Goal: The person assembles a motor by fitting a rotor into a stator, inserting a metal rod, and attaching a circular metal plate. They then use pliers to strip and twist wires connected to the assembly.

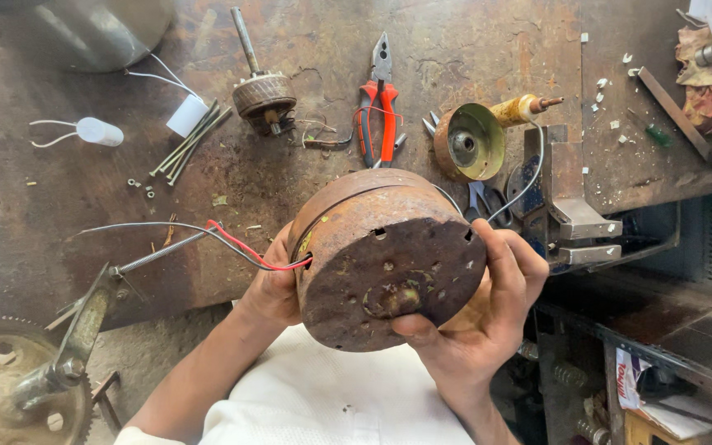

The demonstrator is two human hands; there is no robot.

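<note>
A rusty round motor housing (381,255) is held up over the bench edge, its flat end with small holes and a centre bearing facing me. My left hand (274,284) grips its left side where red and grey wires (232,239) come out. My right hand (488,313) cups the right side, thumb across the lower face and fingers over the rim.
On the rusty bench lie a rotor with shaft (261,91), red-handled pliers (379,107), a bundle of long bolts (191,140), a white capacitor (96,130), a round end cover (470,142) and a yellow-handled tool (521,107). A gear wheel (10,387) sits lower left, a vise (570,206) at right.
</note>
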